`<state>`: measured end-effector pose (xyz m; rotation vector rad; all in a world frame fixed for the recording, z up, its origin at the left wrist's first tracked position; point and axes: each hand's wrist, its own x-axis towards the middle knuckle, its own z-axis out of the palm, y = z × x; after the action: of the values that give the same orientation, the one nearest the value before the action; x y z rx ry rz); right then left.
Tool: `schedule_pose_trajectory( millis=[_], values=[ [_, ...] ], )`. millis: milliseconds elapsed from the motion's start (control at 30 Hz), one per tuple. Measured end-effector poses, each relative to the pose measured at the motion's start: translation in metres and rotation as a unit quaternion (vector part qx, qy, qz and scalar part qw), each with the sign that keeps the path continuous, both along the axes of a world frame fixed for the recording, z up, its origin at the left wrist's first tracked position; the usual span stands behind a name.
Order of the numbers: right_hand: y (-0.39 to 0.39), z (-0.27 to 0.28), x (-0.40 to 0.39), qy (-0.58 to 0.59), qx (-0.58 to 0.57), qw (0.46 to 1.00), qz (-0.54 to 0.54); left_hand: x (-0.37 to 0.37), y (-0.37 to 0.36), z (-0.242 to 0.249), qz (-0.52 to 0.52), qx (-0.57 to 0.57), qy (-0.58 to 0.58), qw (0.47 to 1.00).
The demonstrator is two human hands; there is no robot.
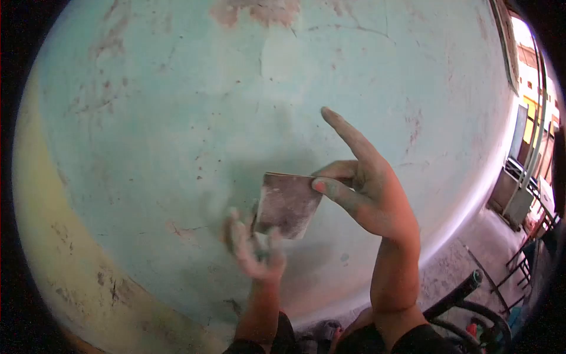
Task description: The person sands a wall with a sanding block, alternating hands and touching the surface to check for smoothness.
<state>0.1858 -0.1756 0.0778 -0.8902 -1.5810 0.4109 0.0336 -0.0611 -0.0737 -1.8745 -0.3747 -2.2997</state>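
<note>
Sandpaper [287, 205], a worn square sheet dusted grey and brown, was held up in front of the wall at the middle of the view, its face turned toward the camera. The right hand [365, 192] had it by the right edge: the thumb pressed on the front and curled fingers closed behind, so that grip was shut on the sheet, while the index finger stood out straight, pointing up and to the left. The left hand [253, 248] was just below the sheet's lower left corner, blurred, its fingers loosely spread and coated in pale dust; it held nothing that could be made out, and whether its fingertips touched the sheet could not be told.

Behind both hands rose a pale turquoise wall [177, 106], scuffed and blotched, with patches of bare plaster [259, 10] showing reddish near the top and small chips scattered across the paint. A band of yellow paint [53, 236] curved along the wall's left and lower side.

To the right, well apart from the hands, the floor [454, 259] ran toward a bright opening with railings [533, 135]. Near the lower right corner lay a dark tube-like bar [457, 292] and curved metal frames [489, 321]. Nothing stood between the sheet and the wall.
</note>
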Motion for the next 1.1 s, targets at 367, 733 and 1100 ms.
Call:
schedule_pose_trajectory(
  millis=[367,733,1100],
  values=[
    [0.034,-0.03,-0.066,-0.138,0.108,0.985,-0.011,-0.02,0.005,0.005,-0.028,-0.119,-0.226,0.967],
    [0.042,-0.031,-0.075,-0.178,0.139,0.95,-0.215,-0.009,-0.012,0.025,-0.242,-0.106,-0.202,0.943],
    [0.1,-0.05,-0.015,-0.196,0.362,0.753,-0.514,-0.017,0.033,0.006,0.168,0.002,0.036,0.985]
  ],
)
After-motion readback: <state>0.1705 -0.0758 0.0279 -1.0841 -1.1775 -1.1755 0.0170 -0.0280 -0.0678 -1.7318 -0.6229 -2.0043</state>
